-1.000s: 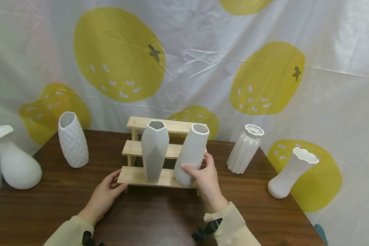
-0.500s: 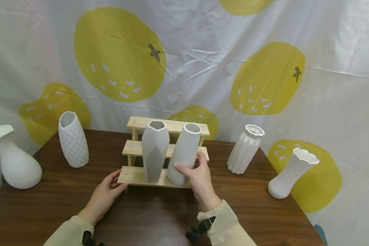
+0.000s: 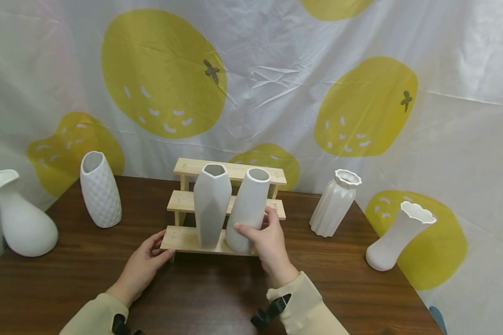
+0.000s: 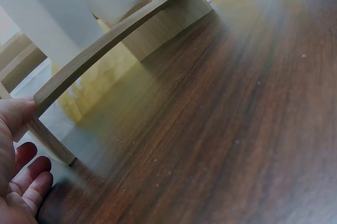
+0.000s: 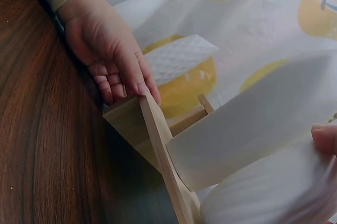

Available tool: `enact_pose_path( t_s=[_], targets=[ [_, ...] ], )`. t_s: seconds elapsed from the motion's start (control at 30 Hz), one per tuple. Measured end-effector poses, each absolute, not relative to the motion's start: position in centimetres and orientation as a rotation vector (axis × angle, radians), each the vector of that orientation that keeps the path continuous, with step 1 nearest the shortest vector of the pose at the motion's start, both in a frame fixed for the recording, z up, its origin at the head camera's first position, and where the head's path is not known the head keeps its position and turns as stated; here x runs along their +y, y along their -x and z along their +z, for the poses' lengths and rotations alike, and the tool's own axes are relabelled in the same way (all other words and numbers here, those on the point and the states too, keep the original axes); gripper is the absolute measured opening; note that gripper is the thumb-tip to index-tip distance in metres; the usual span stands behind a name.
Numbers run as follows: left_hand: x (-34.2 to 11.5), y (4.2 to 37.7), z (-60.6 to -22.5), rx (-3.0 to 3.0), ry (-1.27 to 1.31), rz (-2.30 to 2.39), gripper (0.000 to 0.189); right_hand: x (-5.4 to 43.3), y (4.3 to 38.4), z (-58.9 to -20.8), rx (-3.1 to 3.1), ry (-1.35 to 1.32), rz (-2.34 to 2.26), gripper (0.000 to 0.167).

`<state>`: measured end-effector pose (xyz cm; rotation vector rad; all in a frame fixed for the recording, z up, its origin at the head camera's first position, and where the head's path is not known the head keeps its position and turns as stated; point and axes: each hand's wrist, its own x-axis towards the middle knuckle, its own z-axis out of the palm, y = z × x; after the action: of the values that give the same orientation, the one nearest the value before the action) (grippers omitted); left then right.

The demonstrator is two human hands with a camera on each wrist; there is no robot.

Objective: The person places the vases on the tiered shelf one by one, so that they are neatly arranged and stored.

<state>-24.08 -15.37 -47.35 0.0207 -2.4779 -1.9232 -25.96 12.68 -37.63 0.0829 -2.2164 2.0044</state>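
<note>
A three-step wooden stand stands on the dark table, its lowest step toward me. My left hand pinches the left end of that step; the right wrist view shows the thumb and forefinger at the board's end, the other fingers curled below. A white faceted vase is upright on the lowest step. Just right of it, my right hand grips a round white vase that narrows toward its mouth, thumb across the front and fingers behind. Its base is at the same step, and it leans slightly right.
To the left are a diamond-textured white vase and a bulbous, flared-neck vase. A ribbed vase and a scalloped-rim vase stand right of the stand. Behind the table hangs a fruit-patterned cloth.
My right hand has slid the round vase left along the lowest step, closer to the faceted vase, and it leans less. The left hand has stayed at the step's end.
</note>
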Motion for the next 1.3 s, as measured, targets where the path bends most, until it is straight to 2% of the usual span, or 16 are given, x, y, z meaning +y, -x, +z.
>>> enact_pose_path(
  t_s=[0.33,0.63,1.3],
  targets=[
    [-15.4,24.1,-47.3,-2.486,-0.022,-1.927,0.078,12.1,24.4,-35.7,-2.241,-0.104,2.006,0.068],
    [-15.4,24.1,-47.3,-2.487,-0.013,-1.925,0.078,12.4,26.5,-38.1,-2.228,-0.108,1.996,0.074],
    [-15.4,24.1,-47.4,-2.477,-0.017,-1.938,0.074,12.8,26.6,-38.3,-2.270,-0.189,1.996,0.073]
  ],
)
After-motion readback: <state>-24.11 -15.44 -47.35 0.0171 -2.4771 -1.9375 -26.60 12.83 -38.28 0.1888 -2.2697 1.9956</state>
